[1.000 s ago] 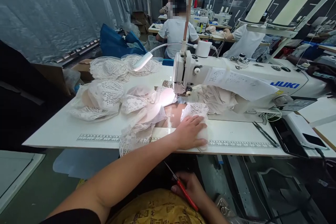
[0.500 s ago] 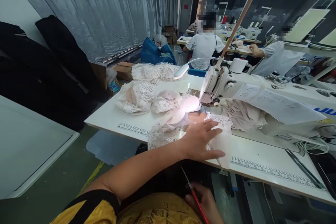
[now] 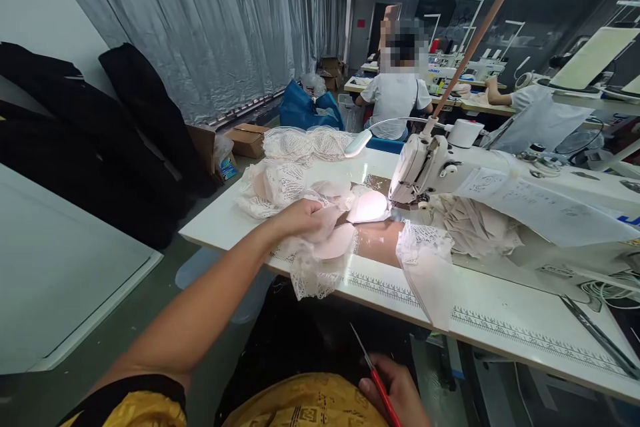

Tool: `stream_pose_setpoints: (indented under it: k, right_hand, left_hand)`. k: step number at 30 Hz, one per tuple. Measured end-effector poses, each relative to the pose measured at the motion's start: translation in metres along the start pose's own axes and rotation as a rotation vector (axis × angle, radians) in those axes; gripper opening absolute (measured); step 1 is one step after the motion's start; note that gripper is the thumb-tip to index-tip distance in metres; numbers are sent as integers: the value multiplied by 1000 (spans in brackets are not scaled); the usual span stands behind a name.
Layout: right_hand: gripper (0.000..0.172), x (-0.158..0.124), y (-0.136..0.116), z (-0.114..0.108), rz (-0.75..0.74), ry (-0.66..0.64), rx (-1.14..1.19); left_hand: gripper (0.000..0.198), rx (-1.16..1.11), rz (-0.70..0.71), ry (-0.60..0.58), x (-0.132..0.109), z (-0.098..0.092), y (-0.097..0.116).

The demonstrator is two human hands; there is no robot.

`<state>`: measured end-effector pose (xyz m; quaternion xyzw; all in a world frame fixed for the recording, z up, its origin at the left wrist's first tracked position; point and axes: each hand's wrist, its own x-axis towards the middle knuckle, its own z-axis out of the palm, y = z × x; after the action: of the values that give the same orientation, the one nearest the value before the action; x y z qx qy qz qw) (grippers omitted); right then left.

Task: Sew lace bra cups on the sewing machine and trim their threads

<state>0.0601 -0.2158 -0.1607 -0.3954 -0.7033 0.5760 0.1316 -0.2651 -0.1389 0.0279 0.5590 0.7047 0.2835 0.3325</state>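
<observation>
My left hand (image 3: 299, 219) is closed on a sheer, pale pink piece of a lace bra (image 3: 333, 240), left of the sewing machine (image 3: 425, 170). One padded cup (image 3: 370, 205) of it lies in the lamp's light by the needle area. Its lace edge hangs over the table's front edge. My right hand (image 3: 400, 390) is low in front of my body, wrapped round a slim pointed tool (image 3: 379, 380) with a red handle and thin metal tip. A separate lace piece with a sheer panel (image 3: 425, 260) lies right of the needle.
Lace bundles (image 3: 307, 145) lie at the back left of the white table (image 3: 500, 293). Folded beige fabric (image 3: 473, 223) sits under the machine arm. Dark tweezers (image 3: 600, 333) rest at the right, beside a printed ruler. Ahead, a person in white (image 3: 397, 103) sits at another machine.
My left hand has moved left from lying spread on the lace piece right of the needle, and now grips the bra fabric. My right hand keeps the red-handled tool. The view has shifted slightly.
</observation>
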Motion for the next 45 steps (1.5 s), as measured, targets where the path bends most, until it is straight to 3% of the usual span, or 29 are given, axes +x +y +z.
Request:
stream_pose_setpoints:
  k: [9,12,17,23,27,34,45]
  right_hand:
    - [57,0,-15,1,-41,7,-67]
    - [52,0,-22,-2,-66,-27,-78]
    - [44,1,-50,-17,-173,-54,-108]
    - [28,18,-100,-18,-203,-198,-82]
    - [27,35,-121,-6,-176,-290,-159]
    - [30,61,-140,20,-183,-406,-245]
    - [45,82,-145,38,-277,-392,-319]
  left_hand:
    - [38,-413,-3,233,-26,-11,-7]
    - [41,-619,-26,141,-46,-13,-9]
    - [36,-635,-56,-112,-95,4,-28]
    - [34,-486,-26,-56,-132,33,-60]
    - [34,-472,-42,3,-143,36,-75]
    - [36,-548,-87,-32,-155,33,-94]
    - [34,-786,-76,-140,-155,33,-115]
